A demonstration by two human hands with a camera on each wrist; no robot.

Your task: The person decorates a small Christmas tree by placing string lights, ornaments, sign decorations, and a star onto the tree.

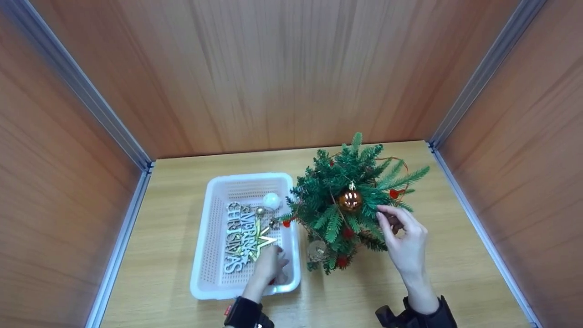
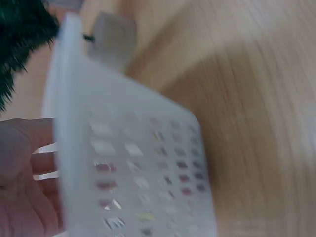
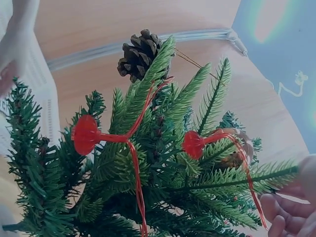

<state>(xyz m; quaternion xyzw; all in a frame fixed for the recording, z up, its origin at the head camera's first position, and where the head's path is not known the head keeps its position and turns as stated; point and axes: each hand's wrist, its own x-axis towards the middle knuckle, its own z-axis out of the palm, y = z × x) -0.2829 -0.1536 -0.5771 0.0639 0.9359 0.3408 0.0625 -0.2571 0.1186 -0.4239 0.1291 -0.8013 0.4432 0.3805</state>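
My left hand (image 1: 269, 264) reaches inside the white basket (image 1: 199, 259), fingers loosely extended near its right side. In the left wrist view its fingers show beside the perforated wall. Close by in the basket are a gold star (image 1: 265, 240) and MERRY CHRISTMAS lettering (image 1: 234, 248). On the right stands a small Christmas tree (image 1: 334, 223) hung with a copper ball (image 1: 350, 200). My right hand (image 1: 406, 239) pinches the tip of a branch (image 3: 266, 175) between thumb and index finger at the tree's right side. Red ornaments (image 3: 86, 135) on red strings hang nearby.
A white ball (image 1: 272, 201) lies in the far part of the basket. A pinecone (image 3: 139, 55) and a clear ball (image 1: 317, 251) hang on the tree. Wooden panels (image 1: 282, 82) enclose the table (image 1: 168, 237) at the back and sides.
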